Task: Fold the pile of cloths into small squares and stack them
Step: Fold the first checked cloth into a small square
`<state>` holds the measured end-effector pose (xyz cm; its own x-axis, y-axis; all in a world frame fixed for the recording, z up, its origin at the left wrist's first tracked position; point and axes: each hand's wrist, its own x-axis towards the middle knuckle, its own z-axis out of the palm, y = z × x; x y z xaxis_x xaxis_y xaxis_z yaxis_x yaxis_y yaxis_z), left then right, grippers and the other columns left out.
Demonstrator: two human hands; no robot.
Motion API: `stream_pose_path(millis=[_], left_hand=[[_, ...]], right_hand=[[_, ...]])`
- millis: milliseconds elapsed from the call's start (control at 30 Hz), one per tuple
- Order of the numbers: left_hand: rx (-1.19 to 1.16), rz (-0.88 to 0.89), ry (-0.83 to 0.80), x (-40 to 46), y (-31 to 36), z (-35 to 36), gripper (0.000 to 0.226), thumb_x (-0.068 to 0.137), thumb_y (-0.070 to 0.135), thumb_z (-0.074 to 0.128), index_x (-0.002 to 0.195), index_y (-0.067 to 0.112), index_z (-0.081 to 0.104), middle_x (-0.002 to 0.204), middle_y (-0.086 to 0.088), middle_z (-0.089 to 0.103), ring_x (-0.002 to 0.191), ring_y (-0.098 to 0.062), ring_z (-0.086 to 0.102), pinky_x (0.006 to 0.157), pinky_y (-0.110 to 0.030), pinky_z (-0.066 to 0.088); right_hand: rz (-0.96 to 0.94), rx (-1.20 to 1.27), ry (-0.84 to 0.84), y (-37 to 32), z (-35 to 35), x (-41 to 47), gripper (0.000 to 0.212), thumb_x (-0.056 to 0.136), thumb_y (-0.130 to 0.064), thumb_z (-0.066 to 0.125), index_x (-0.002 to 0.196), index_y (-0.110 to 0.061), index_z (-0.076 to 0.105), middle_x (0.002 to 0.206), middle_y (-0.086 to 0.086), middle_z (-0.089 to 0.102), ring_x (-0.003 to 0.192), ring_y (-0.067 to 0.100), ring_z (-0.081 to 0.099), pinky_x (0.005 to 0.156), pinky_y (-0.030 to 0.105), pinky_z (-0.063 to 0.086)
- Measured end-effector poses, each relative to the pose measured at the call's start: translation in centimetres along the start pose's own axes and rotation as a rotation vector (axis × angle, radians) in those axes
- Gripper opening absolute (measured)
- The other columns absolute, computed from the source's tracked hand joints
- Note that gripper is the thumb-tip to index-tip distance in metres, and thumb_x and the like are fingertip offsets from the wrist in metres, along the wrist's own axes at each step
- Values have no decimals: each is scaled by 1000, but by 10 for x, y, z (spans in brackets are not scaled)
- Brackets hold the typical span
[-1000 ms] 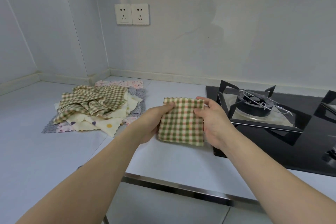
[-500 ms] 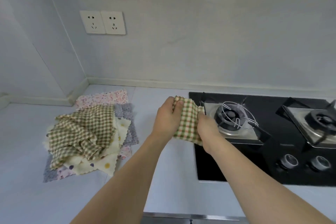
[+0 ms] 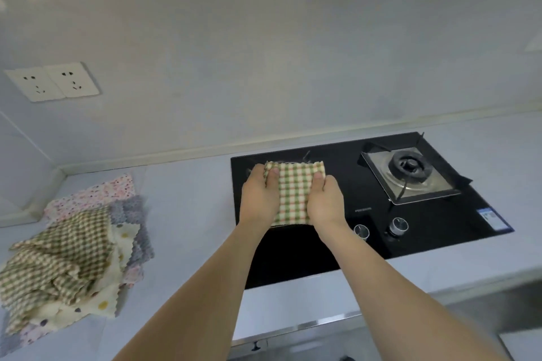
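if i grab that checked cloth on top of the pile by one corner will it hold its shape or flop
Probably flop: the checked cloth already lies rumpled over the pile. It looks thin, so likely light. It may drag the spotted cloth beneath it.

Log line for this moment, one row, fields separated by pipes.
left hand: grips checked cloth | right hand: grips same cloth | cloth: folded, held over stove | unfolded pile: on counter, left

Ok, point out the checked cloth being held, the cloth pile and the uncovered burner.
checked cloth [image 3: 293,193], head view, middle of its face.
cloth pile [image 3: 67,255], head view, top checked cloth.
burner [image 3: 409,165], head view, black ring.
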<state>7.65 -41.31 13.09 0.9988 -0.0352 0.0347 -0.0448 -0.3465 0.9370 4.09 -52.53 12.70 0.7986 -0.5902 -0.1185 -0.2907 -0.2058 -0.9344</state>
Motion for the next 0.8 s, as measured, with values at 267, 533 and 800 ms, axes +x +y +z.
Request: stream_pose_path(millis=[267,533,800], left_hand=[[-23,-48,37,11,45,131,26,102,36,42,80,22,45,62,9,45,49,-3,37,46,-16,32],[-81,-179,-92,47,64,208,29,99,40,46,75,25,45,61,9,40,52,-8,35,48,-20,33],[-261,-377,-366,72,93,317,15,95,19,54,102,7,58,82,-5,61,67,-18,60,58,-33,49]], right_hand=[[54,-17,-67,30,-100,100,37,103,-40,28,93,-10,48,84,2,55,75,17,53,68,35,47],[62,-18,-59,45,-155,169,31,104,-38,28,101,-14,47,89,-1,55,79,13,52,74,32,39],[149,50,61,80,-250,253,36,101,-41,35,96,-12,56,89,0,63,79,15,60,70,31,49]])
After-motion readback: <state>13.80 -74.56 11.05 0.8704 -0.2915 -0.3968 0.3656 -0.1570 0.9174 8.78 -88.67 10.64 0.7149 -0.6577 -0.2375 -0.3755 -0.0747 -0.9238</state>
